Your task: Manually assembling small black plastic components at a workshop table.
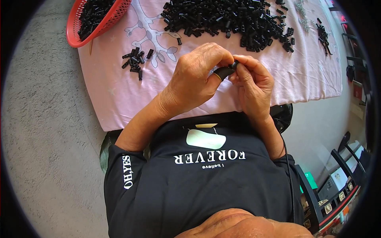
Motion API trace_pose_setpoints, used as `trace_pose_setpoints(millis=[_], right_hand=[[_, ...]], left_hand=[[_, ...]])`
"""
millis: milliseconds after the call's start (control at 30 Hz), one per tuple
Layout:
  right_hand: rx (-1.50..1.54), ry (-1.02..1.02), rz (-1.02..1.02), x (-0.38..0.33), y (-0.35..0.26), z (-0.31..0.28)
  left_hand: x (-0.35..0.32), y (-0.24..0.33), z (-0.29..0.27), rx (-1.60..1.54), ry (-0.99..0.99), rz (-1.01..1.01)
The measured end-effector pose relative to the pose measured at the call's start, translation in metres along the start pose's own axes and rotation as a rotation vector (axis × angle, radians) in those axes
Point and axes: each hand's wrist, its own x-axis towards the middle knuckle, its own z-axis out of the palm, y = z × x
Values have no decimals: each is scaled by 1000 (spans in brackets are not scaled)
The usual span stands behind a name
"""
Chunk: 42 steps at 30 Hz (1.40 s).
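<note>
Both hands, left [194,81] and right [254,85], pinch one small black piece [234,64] in closed fingers above the pink-clothed counter [119,95], black pile [226,20] at twelve o'clock.

Red basket [77,29] cut off at top edge

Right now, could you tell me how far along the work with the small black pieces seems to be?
Done, it seems: a red basket at the table's far left holds black pieces, and a small cluster lies near it. In hand: the left hand and right hand press a small black piece together between their fingers. Left: a big pile across the pink cloth, so most seems undone.
</note>
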Motion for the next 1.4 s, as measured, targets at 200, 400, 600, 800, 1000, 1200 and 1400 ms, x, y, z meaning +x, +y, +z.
trace_pose_setpoints(millis=[200,400,600,800,1000,1200,1400], right_hand=[[-2,-18,28,-1,-8,4],[-35,-53,80,1,-8,1],[115,-42,40,2,-2,-5],[102,-49,5,1,5,-8],[132,-53,61,-1,-1,-8],[64,-71,55,-1,0,-8],[67,-65,56,-1,-2,-5]], left_hand=[[1,-1,4,28,39,75],[1,-1,-4,16,-3,47],[-2,-13,-47,117,51,-106],[-21,-13,-54,266,-84,-158],[-27,-13,-48,323,-154,-153],[-29,-14,-45,312,-190,-179],[-29,-16,-43,339,-173,-149]])
